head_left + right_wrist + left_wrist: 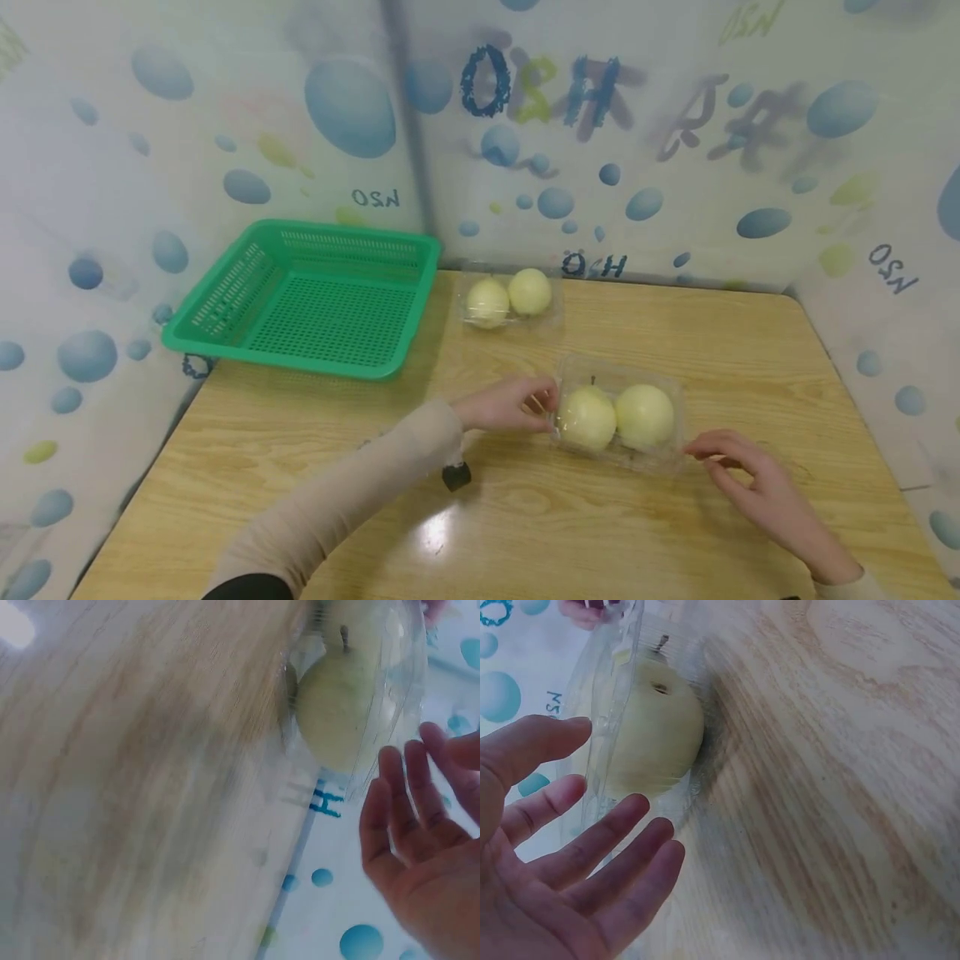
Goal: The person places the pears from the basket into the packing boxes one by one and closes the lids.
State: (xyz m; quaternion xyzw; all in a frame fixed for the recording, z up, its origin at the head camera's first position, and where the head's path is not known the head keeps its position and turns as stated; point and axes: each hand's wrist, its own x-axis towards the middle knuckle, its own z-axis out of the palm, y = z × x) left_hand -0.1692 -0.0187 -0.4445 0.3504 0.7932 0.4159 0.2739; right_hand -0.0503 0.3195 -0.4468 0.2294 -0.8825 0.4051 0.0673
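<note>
**Two hands flanking a clear fruit box on a wooden tabletop**

Reading from left to right in the head view, we first see a green perforated plastic basket (307,300) resting at the far left corner of the light wooden tabletop (525,533), part of it overhanging the edge. To its right, near the back wall, lies a small clear plastic clamshell box (510,298) holding two pale yellow round fruits. Nearer to us, the left hand (510,404) meets the left end of a second transparent plastic clamshell box (621,415); its fingers touch the box wall, and in the left wrist view we see them spread and nearly straight (592,855), gripping nothing. Inside this box two pale yellow pears sit side by side, touching: the left pear (587,418) shows a short dark stem, and the right pear (644,415) lies just beside it. At the far right, the right hand (757,483) rests with relaxed, open fingers just beside the box's right corner; whether it touches the box we cannot tell.
</note>
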